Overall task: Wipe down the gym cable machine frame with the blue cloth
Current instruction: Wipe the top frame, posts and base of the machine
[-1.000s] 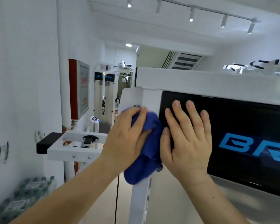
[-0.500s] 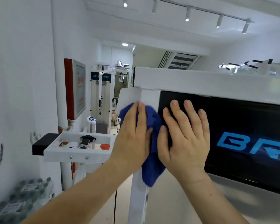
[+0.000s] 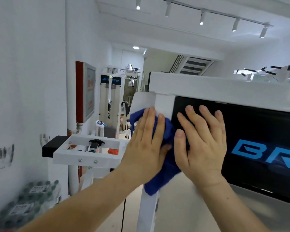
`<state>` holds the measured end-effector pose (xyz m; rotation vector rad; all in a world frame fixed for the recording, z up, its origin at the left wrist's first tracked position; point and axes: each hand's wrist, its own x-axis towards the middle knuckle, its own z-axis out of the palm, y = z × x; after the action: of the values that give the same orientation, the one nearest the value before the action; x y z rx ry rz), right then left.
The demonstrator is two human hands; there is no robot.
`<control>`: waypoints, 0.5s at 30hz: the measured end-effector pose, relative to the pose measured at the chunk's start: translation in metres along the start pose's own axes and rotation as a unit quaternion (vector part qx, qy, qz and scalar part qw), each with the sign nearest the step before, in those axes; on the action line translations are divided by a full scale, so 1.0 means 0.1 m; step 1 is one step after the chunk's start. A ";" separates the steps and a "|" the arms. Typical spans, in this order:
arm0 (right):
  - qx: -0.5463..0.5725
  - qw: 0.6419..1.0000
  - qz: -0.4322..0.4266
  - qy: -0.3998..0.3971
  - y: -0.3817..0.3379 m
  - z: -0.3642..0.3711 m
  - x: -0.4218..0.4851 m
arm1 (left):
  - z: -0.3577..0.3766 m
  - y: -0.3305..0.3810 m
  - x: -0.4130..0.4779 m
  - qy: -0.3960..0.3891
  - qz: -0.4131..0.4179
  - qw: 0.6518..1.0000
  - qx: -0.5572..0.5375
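The white cable machine frame (image 3: 208,88) fills the centre and right, with an upright post (image 3: 147,213) below its top left corner. My left hand (image 3: 146,146) presses the blue cloth (image 3: 164,174) flat against that upright, fingers straight and pointing up. The cloth bunches under the palm and hangs below it. My right hand (image 3: 203,141) lies flat with spread fingers on the black branded panel (image 3: 258,131), just right of the cloth.
A white bracket arm with a black end cap (image 3: 84,151) sticks out to the left. Shrink-wrapped water bottles (image 3: 23,205) sit on the floor at lower left. Another white machine (image 3: 110,104) and a red wall cabinet (image 3: 84,91) stand behind.
My left hand has slid the cloth upward along the upright and its fingers have straightened. The right hand stays flat on the black panel.
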<state>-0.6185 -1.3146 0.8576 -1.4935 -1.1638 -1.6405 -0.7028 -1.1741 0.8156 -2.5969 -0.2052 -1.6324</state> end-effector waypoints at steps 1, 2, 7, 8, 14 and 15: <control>0.006 1.000 0.000 0.001 0.00 0.00 0.00 | -0.02 -0.03 0.11 0.004 0.004 1.000 0.001; 0.011 1.000 0.001 0.001 0.01 -0.01 -0.01 | -0.05 -0.06 0.22 0.010 0.011 1.000 0.009; 0.008 1.000 0.001 -0.003 0.02 0.00 -0.01 | 0.07 0.07 0.15 0.034 -0.061 0.997 0.031; 0.003 1.000 0.000 -0.006 0.02 -0.01 -0.01 | 0.16 0.13 -0.05 -0.009 -0.081 0.995 0.060; -0.036 0.999 -0.002 -0.038 0.00 -0.02 0.01 | 0.20 -0.07 -0.71 -0.078 -0.018 0.995 0.052; -0.045 0.998 0.001 -0.044 -0.01 -0.01 0.01 | 0.12 -0.10 -0.57 -0.046 -0.025 0.999 0.001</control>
<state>-0.6201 -1.3155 0.8582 -1.6371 -1.1476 -1.6602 -0.7181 -1.1676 0.7587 -2.6880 -0.2778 -1.5285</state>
